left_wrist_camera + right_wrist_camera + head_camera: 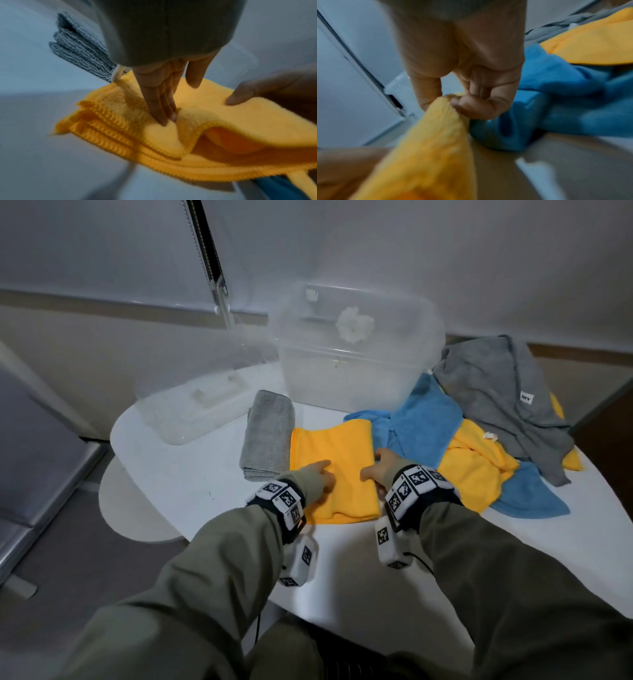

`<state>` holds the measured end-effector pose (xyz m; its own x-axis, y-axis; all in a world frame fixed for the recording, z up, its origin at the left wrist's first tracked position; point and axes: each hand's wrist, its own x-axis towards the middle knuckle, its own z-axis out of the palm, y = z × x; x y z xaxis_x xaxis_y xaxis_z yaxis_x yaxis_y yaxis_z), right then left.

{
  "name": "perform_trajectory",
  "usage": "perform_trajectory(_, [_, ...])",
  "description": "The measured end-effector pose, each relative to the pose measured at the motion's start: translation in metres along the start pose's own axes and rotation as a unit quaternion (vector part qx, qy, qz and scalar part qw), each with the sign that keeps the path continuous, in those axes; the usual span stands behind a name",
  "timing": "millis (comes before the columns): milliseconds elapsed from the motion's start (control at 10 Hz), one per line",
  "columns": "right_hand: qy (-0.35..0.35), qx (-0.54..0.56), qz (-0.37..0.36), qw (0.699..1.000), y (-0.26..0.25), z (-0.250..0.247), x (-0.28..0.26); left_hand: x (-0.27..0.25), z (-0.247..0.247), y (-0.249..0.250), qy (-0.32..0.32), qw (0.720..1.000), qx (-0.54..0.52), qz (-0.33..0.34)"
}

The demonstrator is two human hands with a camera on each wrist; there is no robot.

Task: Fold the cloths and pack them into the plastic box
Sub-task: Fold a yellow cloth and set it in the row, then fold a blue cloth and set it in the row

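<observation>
On the table (191, 474), yellow cloth (332, 460) under left hand (317, 475).

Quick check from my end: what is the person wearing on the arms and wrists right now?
Both arms are in olive-green long sleeves whose ribbed cuffs reach partway over the left hand and right hand. Each wrist carries a black band with white blocks printed with black square markers. A thin black cable runs from the right wrist unit.

Left of our left hand (317, 479) the folded grey cloth (269, 434) blocks; beyond our fingers stands the plastic box (356, 350); right of our right hand (378, 470) lies the loose cloth pile (479, 440); bare table (178, 474) farther left.
</observation>
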<state>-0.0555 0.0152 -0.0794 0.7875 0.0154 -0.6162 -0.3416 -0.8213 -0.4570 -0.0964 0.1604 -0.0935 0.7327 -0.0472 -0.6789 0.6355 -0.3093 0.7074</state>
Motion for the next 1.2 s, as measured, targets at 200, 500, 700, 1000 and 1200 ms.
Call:
perform_trajectory(200, [-0.116, 0.031, -0.134, 0.984, -0.068, 0.007, -0.039, -0.004, -0.033, 0.006, 0.091, 0.969, -0.227, -0.023])
perform_trajectory(500, [-0.028, -0.073, -0.018, 0.997, -0.039, 0.03, -0.011, 0.003, -0.045, -0.012, 0.206, 0.935, 0.281, -0.066])
perform_trajectory(700, [-0.043, 0.001, 0.023, 0.999, -0.044, 0.045, -0.001, -0.001, -0.045, 0.002, 0.172, 0.881, 0.44, -0.036])
perform_trajectory(1000, [0.024, 0.166, -0.109, 0.98, -0.064, 0.001, 0.018, 0.016, -0.104, 0.019, 0.17, 0.875, 0.445, 0.085])
perform_trajectory(1200, [0.043, -0.036, -0.032, 0.998, -0.061, 0.027, 0.031, 0.034, -0.11, -0.015, 0.091, 0.846, 0.526, 0.0])
